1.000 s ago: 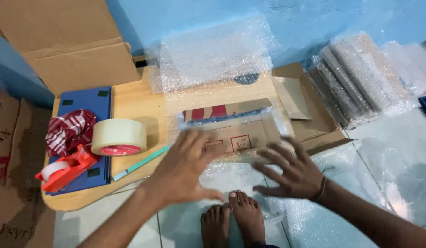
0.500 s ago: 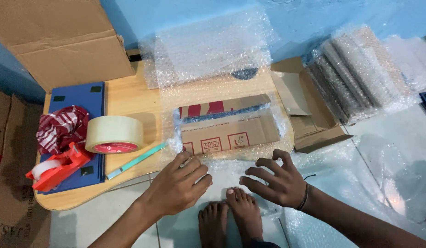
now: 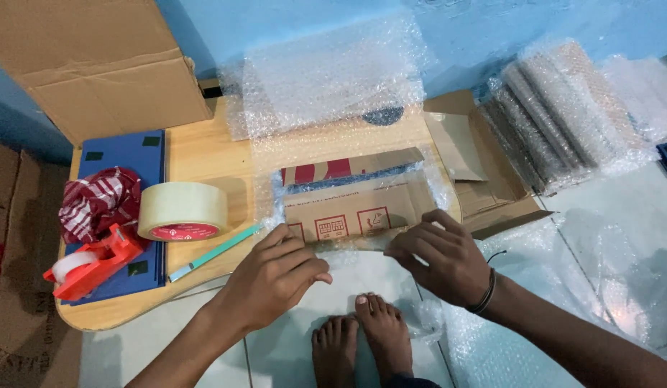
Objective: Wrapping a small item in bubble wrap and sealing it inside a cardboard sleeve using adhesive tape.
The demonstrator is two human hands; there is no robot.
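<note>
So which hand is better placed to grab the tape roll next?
Probably the left hand: it rests at the wrapped box's near edge, nearer the tape roll. The right hand would have to cross over.

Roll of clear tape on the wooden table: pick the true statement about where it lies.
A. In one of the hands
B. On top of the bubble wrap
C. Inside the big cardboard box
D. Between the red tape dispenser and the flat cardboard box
D: the roll of clear tape lies on the wooden table, right of the red tape dispenser and left of the flat cardboard box, and neither hand touches it.
</note>
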